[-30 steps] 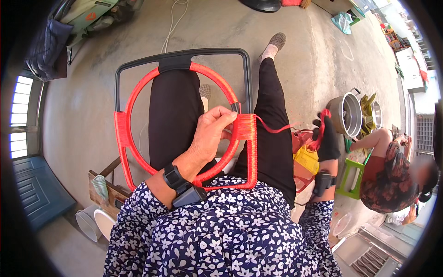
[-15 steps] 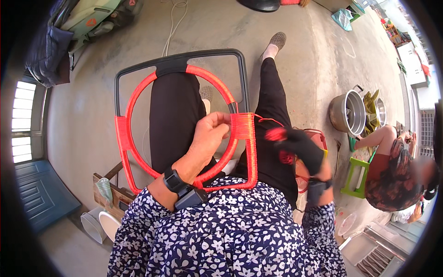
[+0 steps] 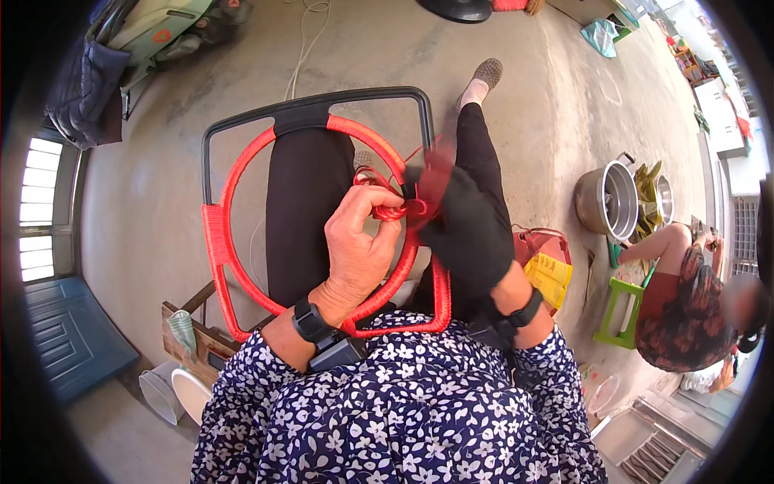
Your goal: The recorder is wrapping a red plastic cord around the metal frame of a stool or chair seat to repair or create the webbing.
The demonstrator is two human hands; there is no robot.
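Note:
A black flat frame [image 3: 426,113] with a ring inside it rests across my lap, much of it wrapped in bright red cord [image 3: 216,234]. My left hand [image 3: 359,234], bare, pinches a small bundle of red cord [image 3: 389,212] inside the ring near its right side. Over the frame's right side lies my right hand [image 3: 468,230] in a black glove, blurred by motion, its fingertips near the bundle. A smeared red strand [image 3: 436,173] shows above the glove. The right hand covers the wrapped joint, and its grip cannot be made out.
A red bag [image 3: 542,239] with a yellow printed sheet [image 3: 548,278] is by my right leg. Farther right are a metal pot [image 3: 606,198], a green stool [image 3: 621,310] and a seated person [image 3: 685,315]. A wooden bench [image 3: 193,331] stands at my left.
My right hand has swung left from beside the frame to its right side. The red bundle, formerly at the right hand, is now at my left fingers inside the ring.

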